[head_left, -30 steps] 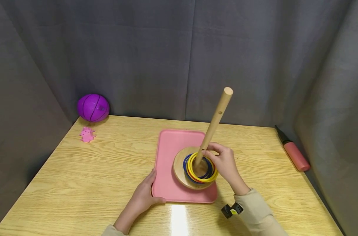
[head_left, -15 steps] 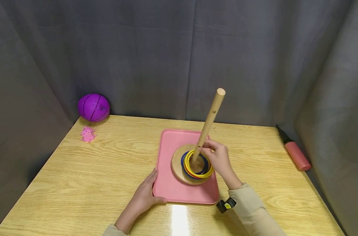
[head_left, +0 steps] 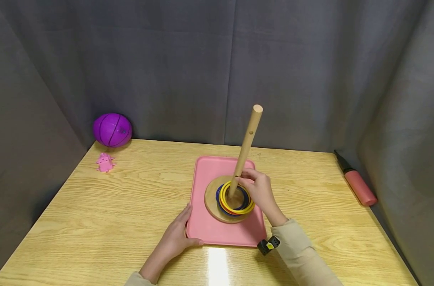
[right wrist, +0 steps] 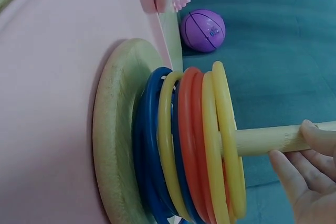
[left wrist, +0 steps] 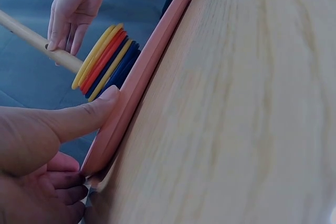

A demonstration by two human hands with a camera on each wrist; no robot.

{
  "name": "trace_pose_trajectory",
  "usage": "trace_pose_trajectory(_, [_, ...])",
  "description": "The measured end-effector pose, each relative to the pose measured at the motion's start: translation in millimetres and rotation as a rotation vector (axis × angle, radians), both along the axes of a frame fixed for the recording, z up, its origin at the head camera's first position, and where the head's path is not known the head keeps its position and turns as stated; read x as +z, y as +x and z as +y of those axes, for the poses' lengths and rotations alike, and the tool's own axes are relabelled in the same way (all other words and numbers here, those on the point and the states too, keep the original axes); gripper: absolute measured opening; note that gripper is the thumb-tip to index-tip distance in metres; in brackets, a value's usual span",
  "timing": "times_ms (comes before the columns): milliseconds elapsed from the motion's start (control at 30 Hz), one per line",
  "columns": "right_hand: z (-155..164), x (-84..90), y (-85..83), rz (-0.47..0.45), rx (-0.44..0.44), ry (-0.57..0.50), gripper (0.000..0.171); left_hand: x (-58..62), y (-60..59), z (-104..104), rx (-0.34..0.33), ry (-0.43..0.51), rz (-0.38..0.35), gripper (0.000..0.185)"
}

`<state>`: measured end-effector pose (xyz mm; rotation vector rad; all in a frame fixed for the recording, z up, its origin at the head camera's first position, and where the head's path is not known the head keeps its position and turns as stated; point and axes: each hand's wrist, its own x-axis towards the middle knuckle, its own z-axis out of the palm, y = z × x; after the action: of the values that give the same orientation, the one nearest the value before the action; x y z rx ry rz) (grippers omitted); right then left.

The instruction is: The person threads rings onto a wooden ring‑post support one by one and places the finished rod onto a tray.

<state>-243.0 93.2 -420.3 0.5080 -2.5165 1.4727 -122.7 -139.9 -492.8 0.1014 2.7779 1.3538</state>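
A round wooden stand (head_left: 210,200) with an upright wooden post (head_left: 249,137) is on the pink tray (head_left: 211,167). Stacked around the post's foot are several plastic rings (right wrist: 195,140) in blue, yellow and red. My right hand (head_left: 261,190) pinches the post between thumb and fingers just above the stack. At the tray's near left corner my left hand (head_left: 174,238) grips the rim, its thumb along the near edge and its fingers by the left side. In the left wrist view, the thumb (left wrist: 86,116) presses on the tray edge while the other fingers curl in below.
A purple ball (head_left: 112,130) rests at the table's far left corner, with a small pink animal-shaped toy (head_left: 105,162) in front of it. On the right edge lies a red hand pump (head_left: 359,188) with a black nozzle. Grey curtains (head_left: 174,71) hang behind the wooden table (head_left: 131,190).
The stand with its rings has shifted left over the tray, moved by my right hand on the post. My left hand keeps its place at the tray corner.
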Motion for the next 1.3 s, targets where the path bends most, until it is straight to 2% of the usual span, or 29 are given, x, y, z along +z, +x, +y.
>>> trace_pose_trajectory(233, [1.5,-0.4,-1.0,-0.028,0.018,-0.004,0.02,-0.8,-0.2,0.1,-0.007,0.008,0.003,0.109])
trace_pose_trajectory(433, [17.2,1.6,-2.1,-0.057,0.052,0.007,0.029,0.4,-1.6,-0.4,0.0,0.004,0.008,0.102])
trace_pose_trajectory(500, [27.9,1.8,-3.6,-0.034,0.033,0.043,0.031,2.8,-3.8,-2.8,0.011,-0.005,0.01,0.096])
trace_pose_trajectory(600, [48.3,1.7,-6.4,0.023,-0.015,0.162,0.033,10.0,-9.9,-11.6,0.029,-0.033,0.029,0.086])
trace_pose_trajectory(700, [70.0,2.8,-7.4,0.079,-0.074,0.328,0.038,19.7,-19.1,-27.2,0.04,-0.108,0.087,0.079])
trace_pose_trajectory(833, [98.6,1.4,-6.0,0.186,-0.138,0.543,0.045,31.2,-32.6,-53.9,0.068,-0.275,0.207,0.076])
trace_pose_trajectory(933, [120.0,-4.4,-6.9,0.292,-0.182,0.664,0.047,37.4,-40.8,-74.0,0.103,-0.384,0.271,0.076])
trace_pose_trajectory(1000, [134.1,-9.3,-7.8,0.323,-0.215,0.719,0.048,40.7,-44.6,-85.6,0.126,-0.448,0.296,0.075])
trace_pose_trajectory(1067, [147.3,-13.5,-8.2,0.304,-0.235,0.761,0.051,43.2,-47.3,-95.2,0.148,-0.509,0.31,0.076])
trace_pose_trajectory(1167, [165.0,-20.2,-8.7,0.222,-0.254,0.803,0.058,45.1,-50.1,-105.6,0.181,-0.598,0.323,0.076])
trace_pose_trajectory(1300, [183.8,-31.2,-10.5,0.136,-0.261,0.8,0.069,45.3,-53.2,-112.8,0.216,-0.683,0.329,0.076])
